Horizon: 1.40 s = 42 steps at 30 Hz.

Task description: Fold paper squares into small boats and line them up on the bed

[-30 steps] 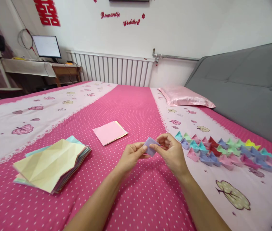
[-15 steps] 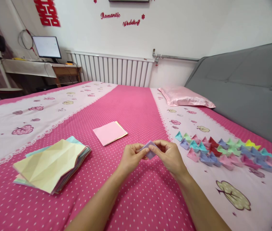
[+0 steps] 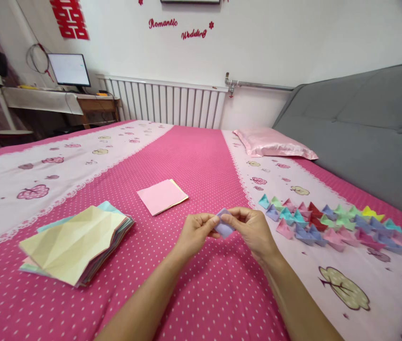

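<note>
A small folded lilac paper [image 3: 224, 226] is pinched between both hands above the pink dotted bedspread [image 3: 193, 156]. My left hand [image 3: 195, 233] grips its left side with thumb and fingers closed. My right hand [image 3: 252, 229] is closed on its right side, fingers curled over the top. To the right lie several finished folded paper boats [image 3: 328, 221] in mixed colours, in rows. A stack of creased coloured sheets [image 3: 76, 242] lies to the left, yellow on top. A smaller pink square stack [image 3: 161, 195] lies just beyond my hands.
A pink satin pillow [image 3: 273, 142] rests at the far right of the bed, against a grey padded headboard [image 3: 364, 128]. A white radiator [image 3: 165, 102] and a desk with a monitor [image 3: 69, 68] stand along the far wall.
My hands have dropped slightly and drawn closer together around the lilac paper, which now looks more compactly folded. Nothing else on the bed has moved.
</note>
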Tool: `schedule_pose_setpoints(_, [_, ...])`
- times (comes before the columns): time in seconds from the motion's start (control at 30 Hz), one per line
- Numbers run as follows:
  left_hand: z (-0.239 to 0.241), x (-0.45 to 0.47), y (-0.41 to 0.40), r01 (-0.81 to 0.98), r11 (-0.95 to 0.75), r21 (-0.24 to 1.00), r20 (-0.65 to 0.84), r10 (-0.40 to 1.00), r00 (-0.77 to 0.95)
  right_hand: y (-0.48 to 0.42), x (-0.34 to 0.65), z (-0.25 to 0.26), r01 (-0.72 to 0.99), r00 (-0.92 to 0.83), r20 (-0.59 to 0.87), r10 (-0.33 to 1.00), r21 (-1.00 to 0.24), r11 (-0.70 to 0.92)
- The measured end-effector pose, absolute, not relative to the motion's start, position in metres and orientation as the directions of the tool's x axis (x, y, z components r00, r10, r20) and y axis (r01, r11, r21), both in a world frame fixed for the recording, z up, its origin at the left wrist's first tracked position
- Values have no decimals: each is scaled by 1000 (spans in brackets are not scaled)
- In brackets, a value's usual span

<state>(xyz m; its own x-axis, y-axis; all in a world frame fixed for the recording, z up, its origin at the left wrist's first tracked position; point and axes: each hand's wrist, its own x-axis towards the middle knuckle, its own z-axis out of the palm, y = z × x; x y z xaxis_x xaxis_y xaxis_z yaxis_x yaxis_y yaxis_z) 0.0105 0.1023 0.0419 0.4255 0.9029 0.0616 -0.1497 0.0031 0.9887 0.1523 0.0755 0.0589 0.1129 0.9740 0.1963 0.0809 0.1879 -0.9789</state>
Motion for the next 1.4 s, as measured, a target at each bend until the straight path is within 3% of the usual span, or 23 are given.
schedule_pose_setpoints(0.47, [39, 7, 104, -64, -76, 995, 98, 857, 506, 75, 156, 60, -1, -23, 73, 997, -997, 73])
schedule_pose_setpoints(0.63, [41, 11, 103, -164, 30, 986, 39, 914, 403, 75, 155, 59, -53, 43, 27, 999, -998, 29])
schedule_pose_setpoints(0.93, [49, 8, 100, -206, 15, 979, 29, 978, 209, 73, 156, 62, 25, -111, 7, 994, -1000, 10])
schedule_pose_setpoints(1.2, [48, 8, 100, -250, 19, 968, 47, 966, 253, 77, 147, 53, -343, -38, -102, 994, -933, -109])
schedule_pose_setpoints(1.4, [46, 7, 101, -239, 16, 971, 20, 989, 146, 79, 142, 51, -375, -37, -85, 996, -922, -93])
